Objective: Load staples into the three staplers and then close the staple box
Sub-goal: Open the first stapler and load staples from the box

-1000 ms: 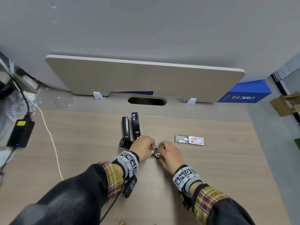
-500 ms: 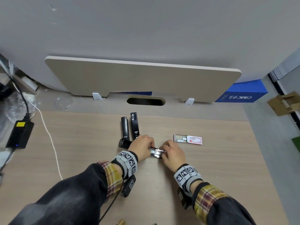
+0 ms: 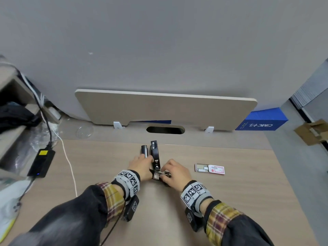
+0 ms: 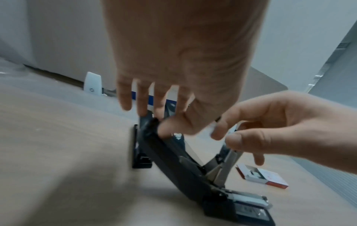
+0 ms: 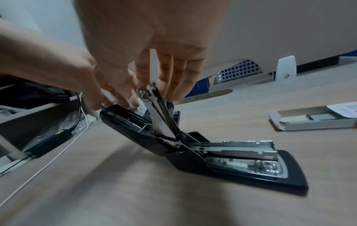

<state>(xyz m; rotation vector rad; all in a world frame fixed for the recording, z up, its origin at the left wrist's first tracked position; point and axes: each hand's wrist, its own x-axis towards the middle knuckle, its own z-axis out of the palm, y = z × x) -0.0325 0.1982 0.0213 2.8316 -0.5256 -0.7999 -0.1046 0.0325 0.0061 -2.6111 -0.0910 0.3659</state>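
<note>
A black stapler (image 5: 241,166) lies hinged wide open on the desk between my hands. My left hand (image 4: 156,122) grips the end of its raised black cover (image 4: 173,160). My right hand (image 5: 152,99) pinches the tip of the upright metal pusher arm (image 5: 160,116). The staple channel (image 5: 245,151) lies open above the base. Two more black staplers (image 3: 144,150) (image 3: 154,153) lie side by side just behind my hands (image 3: 147,159) (image 3: 164,170). The staple box (image 3: 209,169), white and red, sits to the right with its tray slid out.
A black power adapter (image 3: 41,163) and a white cable (image 3: 69,167) lie at the desk's left. A beige panel (image 3: 165,109) stands along the back, above a cable slot (image 3: 165,130). A blue box (image 3: 262,121) sits at the back right.
My left hand has swung the stapler's black cover up off the desk. My right hand now pinches the metal arm, which stands upright. The head view has shifted a little.
</note>
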